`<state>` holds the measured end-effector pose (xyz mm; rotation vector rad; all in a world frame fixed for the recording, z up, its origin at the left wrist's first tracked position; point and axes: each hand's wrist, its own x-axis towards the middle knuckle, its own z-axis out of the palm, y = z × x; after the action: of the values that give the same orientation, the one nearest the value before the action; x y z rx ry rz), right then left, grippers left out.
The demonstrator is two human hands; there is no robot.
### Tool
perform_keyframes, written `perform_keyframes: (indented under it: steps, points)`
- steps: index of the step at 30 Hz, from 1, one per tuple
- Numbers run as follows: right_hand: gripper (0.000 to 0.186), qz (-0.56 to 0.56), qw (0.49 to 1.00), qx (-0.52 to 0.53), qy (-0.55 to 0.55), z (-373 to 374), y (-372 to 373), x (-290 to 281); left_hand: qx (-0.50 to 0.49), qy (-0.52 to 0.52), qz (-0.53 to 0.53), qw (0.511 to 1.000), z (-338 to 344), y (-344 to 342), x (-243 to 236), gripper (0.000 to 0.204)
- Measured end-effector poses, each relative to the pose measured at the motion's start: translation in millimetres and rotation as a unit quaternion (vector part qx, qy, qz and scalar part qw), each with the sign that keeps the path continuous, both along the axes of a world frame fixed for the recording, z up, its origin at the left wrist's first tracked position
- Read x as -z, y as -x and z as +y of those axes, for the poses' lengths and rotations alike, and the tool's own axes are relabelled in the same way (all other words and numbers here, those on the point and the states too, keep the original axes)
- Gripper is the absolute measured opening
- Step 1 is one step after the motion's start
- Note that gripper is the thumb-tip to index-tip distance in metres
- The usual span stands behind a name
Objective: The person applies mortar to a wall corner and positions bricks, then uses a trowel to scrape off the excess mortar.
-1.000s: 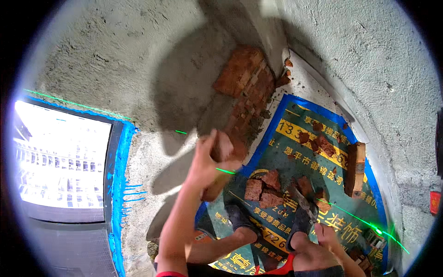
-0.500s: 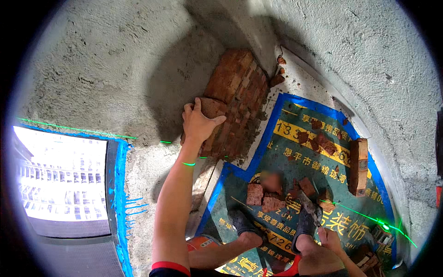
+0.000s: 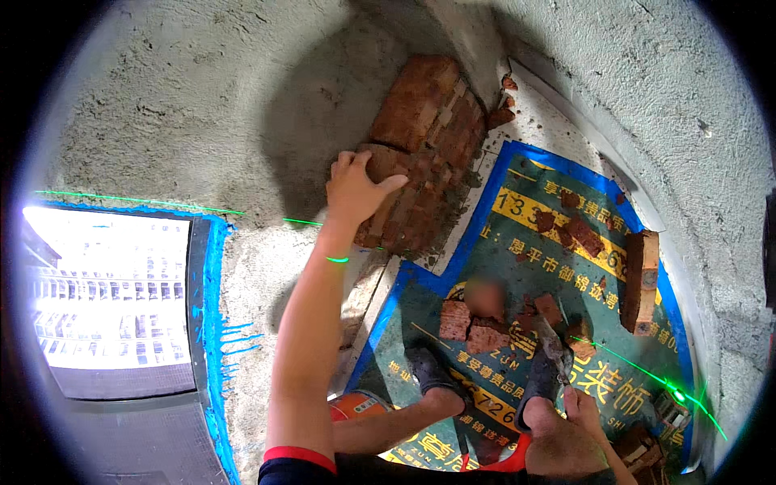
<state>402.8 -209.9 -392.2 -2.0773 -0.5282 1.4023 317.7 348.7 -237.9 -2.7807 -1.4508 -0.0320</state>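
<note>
My left hand [image 3: 356,187] grips a reddish brick [image 3: 388,164] that sits on the low brick stack [image 3: 440,166] in the shadowed corner, its fingers curled over the brick's edge and thumb spread to the right. A larger orange brick slab [image 3: 412,101] lies just beyond it at the stack's top, with gray mortar showing along the right side. Low on the right, my right hand [image 3: 579,411] is closed on the handle of a trowel [image 3: 552,347], whose blade lies over broken brick pieces [image 3: 485,333] on the printed green floor sheet.
Rough cement walls [image 3: 162,113] meet at the corner. A bright window [image 3: 109,299] with blue edging is at left. A wooden block [image 3: 643,283] stands right, near a laser level [image 3: 672,411] casting green lines. An orange bucket [image 3: 356,408] is beside my legs, on the green sheet [image 3: 525,242].
My left hand has moved up and forward with the brick onto the upper part of the stack, shifting slightly right over the last half second. My right hand still holds the trowel low.
</note>
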Motion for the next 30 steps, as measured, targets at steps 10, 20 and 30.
perform_keyframes:
  steps: [10, 20, 30]
  points:
    - [0.042, 0.045, 0.998, 0.040, -0.030, 19, -5, -11, 0.066, 0.134, 0.072, 0.986, -4, 84, -23, 0.096]
    - [0.043, 0.054, 0.977, -0.032, -0.205, 152, -4, -93, 0.054, 0.127, 0.128, 0.982, -3, 78, -24, 0.097]
    - [0.051, 0.083, 0.936, -0.044, -0.340, 267, 5, -144, 0.042, 0.133, 0.061, 0.988, -13, 93, -14, 0.092]
